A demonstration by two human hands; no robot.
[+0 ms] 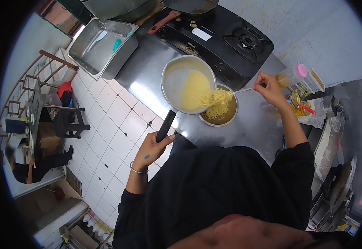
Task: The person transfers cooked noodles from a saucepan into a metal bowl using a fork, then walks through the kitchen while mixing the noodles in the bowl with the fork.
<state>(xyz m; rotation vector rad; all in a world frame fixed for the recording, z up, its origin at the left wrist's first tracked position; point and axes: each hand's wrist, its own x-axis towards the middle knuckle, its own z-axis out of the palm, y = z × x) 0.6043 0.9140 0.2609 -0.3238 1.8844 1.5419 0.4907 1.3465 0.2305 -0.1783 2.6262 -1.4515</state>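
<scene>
My left hand [152,150] is closed round the black handle of a saucepan [173,81], which is tilted over a metal bowl [235,116]. Yellow noodles [216,103] hang over the pan's rim and reach down into the bowl, and yellowish liquid lies in the pan's right part. In my right hand [267,87] is the thin handle of a metal utensil [242,90]; its other end is among the noodles and hidden by them.
Behind the pan stands a black gas stove [214,45] with a frying pan [191,6]. A steel tray [94,58] holds utensils at the upper left. Right: a pink-lidded jug [291,76] and cans [301,108]. Far left, a person [36,168] sits near a black stool [70,123].
</scene>
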